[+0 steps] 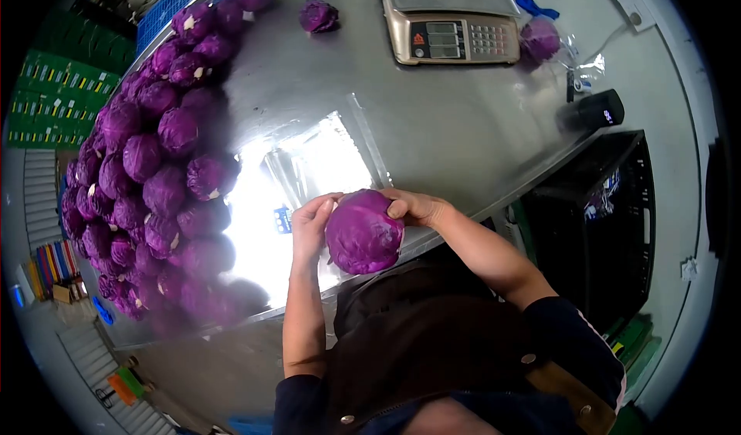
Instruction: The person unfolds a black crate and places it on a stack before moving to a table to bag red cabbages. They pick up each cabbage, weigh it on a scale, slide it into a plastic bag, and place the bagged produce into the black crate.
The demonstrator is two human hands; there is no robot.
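Note:
A round red cabbage [363,234] is between my two hands at the table's near edge, above my dark apron. My left hand [312,220] is closed at its upper left side, fingertips bent against the outer leaf. From the other side my right hand [413,206] grips the upper right of the head, thumb pressed on the leaf and the other fingers partly hidden behind. The cabbage has a pale scuffed patch on its right half. Beyond my hands, clear plastic film [332,153] lies on the shiny metal table [293,72].
A big heap of red cabbages [143,157] fills the table's left side. One loose cabbage [319,16] sits at the back, near a weighing scale [455,37]. Right of the scale are a bagged cabbage [539,39] and a black clock [593,111]. A black crate [594,226] stands at right.

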